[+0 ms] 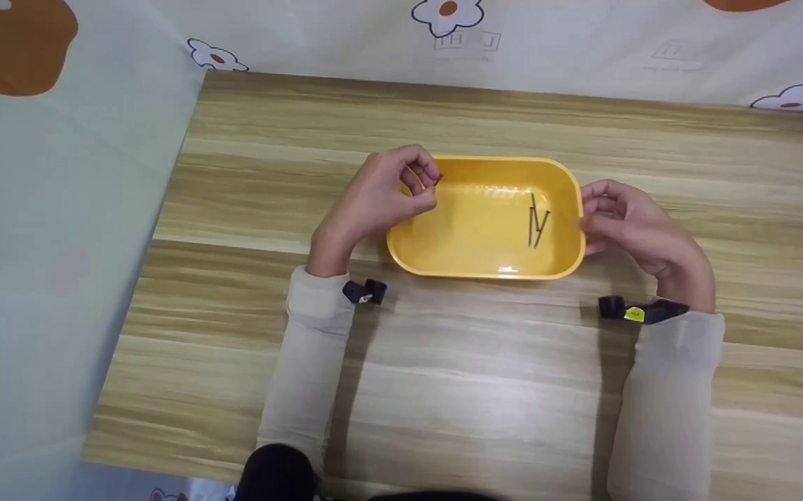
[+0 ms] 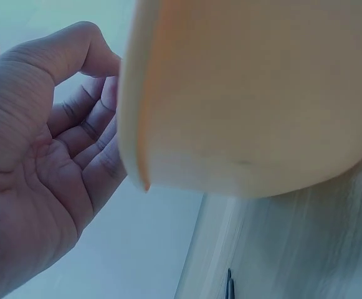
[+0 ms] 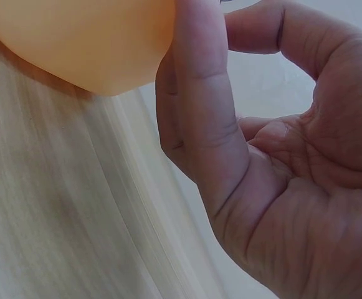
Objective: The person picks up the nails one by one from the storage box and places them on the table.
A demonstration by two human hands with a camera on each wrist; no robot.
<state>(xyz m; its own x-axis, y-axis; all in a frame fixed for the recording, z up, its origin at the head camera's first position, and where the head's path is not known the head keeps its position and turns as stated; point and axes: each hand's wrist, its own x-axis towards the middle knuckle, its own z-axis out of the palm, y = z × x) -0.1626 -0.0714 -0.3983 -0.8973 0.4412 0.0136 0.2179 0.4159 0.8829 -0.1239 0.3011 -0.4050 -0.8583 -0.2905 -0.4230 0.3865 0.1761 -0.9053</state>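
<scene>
In the middle of the head frame, pinches a small dark-red piece point(image 1: 438, 179) between the bent fingertips of the left hand point(image 1: 377, 195), over the upper-left corner of a yellow container point(image 1: 474, 233); too small to identify further. Inside the container, toward its right end, count as three the thin dark rods point(image 1: 538, 224), close together and partly crossing. With the right hand point(image 1: 627, 216), touches the container's right end from outside, thumb at the rim and fingers bent along the wall; firm grip or light contact, cannot tell. In the left wrist view, see the container filling the upper right, left fingers bent behind its edge, tips hidden. In the right wrist view, see the container at upper left, right fingers just beside it. Beneath, note a wood-grain table point(image 1: 234, 390) across most of the head frame. At both wrists, note a black device point(image 1: 365, 291), and below these, pale sleeves point(image 1: 314, 369) running to the lower edge. Along the top and left of the frame, note a pale covering point(image 1: 582, 42) printed with white flowers and brown shapes.
</scene>
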